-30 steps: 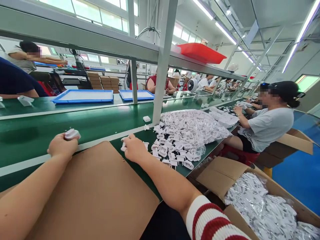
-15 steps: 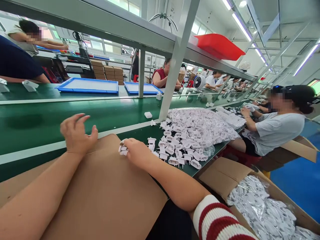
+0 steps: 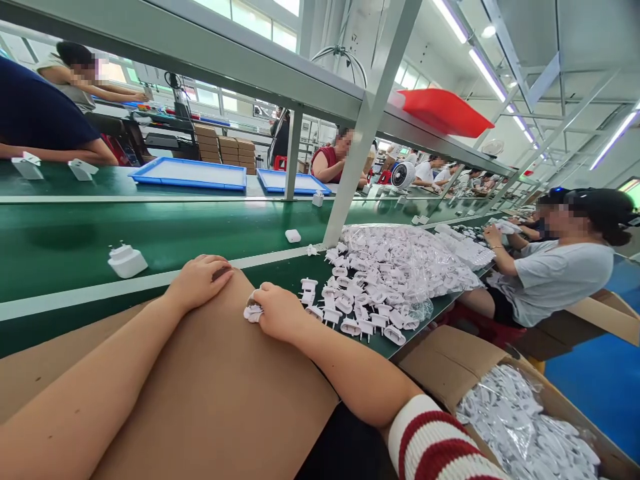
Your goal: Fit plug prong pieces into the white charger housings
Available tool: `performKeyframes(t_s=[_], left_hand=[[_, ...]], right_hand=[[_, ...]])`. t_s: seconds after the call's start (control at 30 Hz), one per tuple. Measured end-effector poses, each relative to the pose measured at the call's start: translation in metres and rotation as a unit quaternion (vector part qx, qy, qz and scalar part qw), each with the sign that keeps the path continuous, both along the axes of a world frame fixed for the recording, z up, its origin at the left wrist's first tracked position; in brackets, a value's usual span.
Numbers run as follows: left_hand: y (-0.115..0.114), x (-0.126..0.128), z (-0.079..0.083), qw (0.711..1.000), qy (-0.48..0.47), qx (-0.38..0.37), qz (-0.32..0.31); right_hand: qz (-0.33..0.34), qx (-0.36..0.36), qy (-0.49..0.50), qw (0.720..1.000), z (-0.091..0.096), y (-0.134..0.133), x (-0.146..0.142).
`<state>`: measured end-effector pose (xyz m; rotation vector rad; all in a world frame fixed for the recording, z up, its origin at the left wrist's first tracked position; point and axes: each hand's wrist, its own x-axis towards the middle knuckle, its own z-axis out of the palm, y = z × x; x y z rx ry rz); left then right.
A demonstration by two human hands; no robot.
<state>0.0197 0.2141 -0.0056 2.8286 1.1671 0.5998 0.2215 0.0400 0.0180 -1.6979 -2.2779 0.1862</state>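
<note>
My left hand (image 3: 200,285) rests at the top edge of a large brown cardboard sheet or flap (image 3: 225,393), its fingers curled and the thumb close to them, with cardboard showing in between. Over the same sheet, to the right, my right hand (image 3: 280,312) is closed around small white plastic plug parts (image 3: 253,312); how many is hidden by the fingers. Beyond it lies a heap of loose white plug parts (image 3: 350,303), partly in a clear plastic bag (image 3: 415,257). A white charger with pins up (image 3: 127,261) sits on the green belt (image 3: 65,243), left of my left hand.
A grey metal post (image 3: 350,170) stands behind the heap, and a red tray (image 3: 445,112) rests on the rail above. Blue-rimmed trays (image 3: 190,175) lie across the belt. An open carton (image 3: 450,353) of bagged white parts is at right, near a seated co-worker (image 3: 565,260).
My left hand has come down and right from above the belt onto the cardboard edge, its spread fingers now curled. A white charger has come into sight on the belt. My right hand keeps its grip.
</note>
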Motion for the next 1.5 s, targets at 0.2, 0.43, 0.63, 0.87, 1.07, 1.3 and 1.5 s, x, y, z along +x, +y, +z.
performKeyframes(t_s=[0.2, 0.43, 0.63, 0.87, 1.07, 1.3, 1.5], left_hand=[[-0.002, 0.002, 0.004, 1.000, -0.006, -0.009, 0.007], [-0.004, 0.006, 0.000, 0.999, -0.010, 0.020, 0.042], [-0.001, 0.028, 0.014, 0.993, 0.057, 0.045, 0.093], [0.045, 0.118, 0.033, 0.980, 0.006, -0.102, 0.171], [0.066, 0.183, 0.029, 0.960, 0.015, -0.168, 0.225], [0.084, 0.188, 0.035, 0.948, -0.008, -0.220, 0.231], [0.052, 0.146, 0.047, 0.928, -0.122, -0.306, 0.176]], right_hand=[[0.006, 0.014, 0.000, 1.000, -0.004, 0.005, -0.001], [0.083, 0.018, 0.038, 0.996, -0.005, 0.000, -0.016], [0.103, 0.006, 0.007, 0.995, -0.005, -0.008, -0.022], [0.126, -0.032, 0.001, 0.991, 0.011, -0.013, -0.016], [0.123, -0.056, 0.037, 0.990, 0.016, -0.009, -0.010], [0.107, -0.047, 0.040, 0.992, 0.020, -0.010, -0.003], [0.098, -0.065, 0.032, 0.993, 0.017, -0.001, 0.003]])
